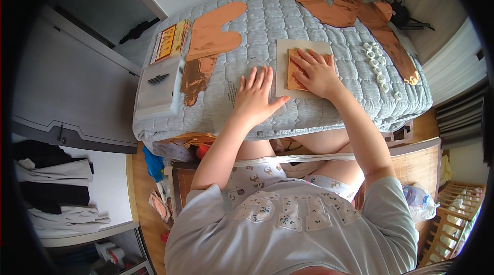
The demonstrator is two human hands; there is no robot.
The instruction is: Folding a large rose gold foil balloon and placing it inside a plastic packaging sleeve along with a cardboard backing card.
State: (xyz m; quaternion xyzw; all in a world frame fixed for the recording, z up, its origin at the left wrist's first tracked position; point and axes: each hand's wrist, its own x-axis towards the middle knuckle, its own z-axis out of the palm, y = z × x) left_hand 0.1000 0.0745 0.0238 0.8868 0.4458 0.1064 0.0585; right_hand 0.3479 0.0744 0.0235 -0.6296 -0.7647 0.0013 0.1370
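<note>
My right hand (315,73) presses flat on a small orange-brown leather-like piece (293,71) that lies on a cream rectangular board (282,69) on a grey quilted pad (267,22). My left hand (256,95) rests flat on the pad just left of the board, fingers spread, thumb touching the board's lower left corner. Neither hand grips anything.
A large orange-brown cut sheet (211,43) lies left on the pad, another long one (355,12) at the back right. A row of white rings (379,71) sits at the right. A white flat device (159,87) and a printed packet (170,40) lie at the left edge.
</note>
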